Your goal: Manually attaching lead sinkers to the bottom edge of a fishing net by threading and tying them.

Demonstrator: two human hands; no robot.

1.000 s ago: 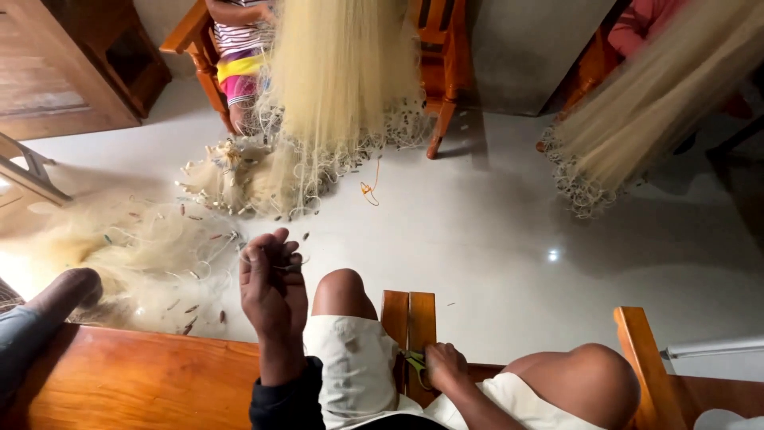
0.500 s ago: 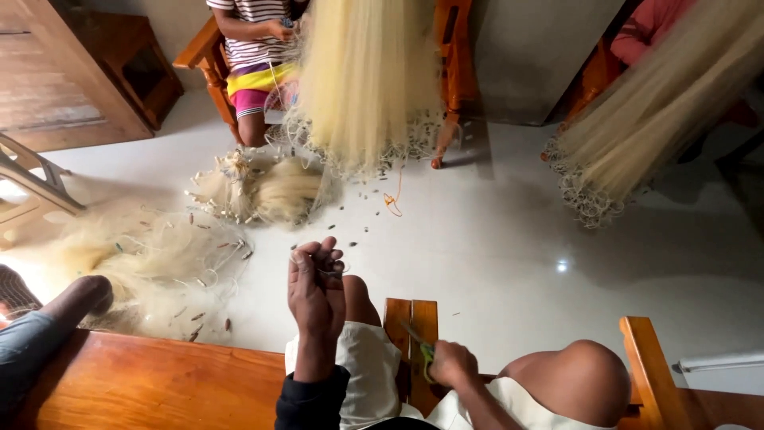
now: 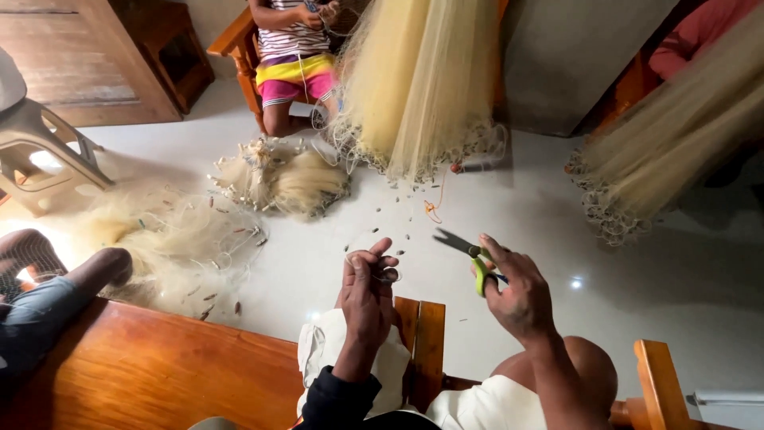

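Scissors (image 3: 471,256), green-handled with blades parted, are sitting in your right hand (image 3: 517,296), fingers closing around the handles, raised over the white floor (image 3: 509,239). Your left hand (image 3: 368,288) is pinching thin net line, fingers curled shut. Fishing net (image 3: 422,80) is hanging ahead; another pile (image 3: 282,179) is lying nearby.

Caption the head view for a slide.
Seated person's right hand raises green-handled scissors beside the left hand pinching fine line, pale fishing nets hanging beyond.
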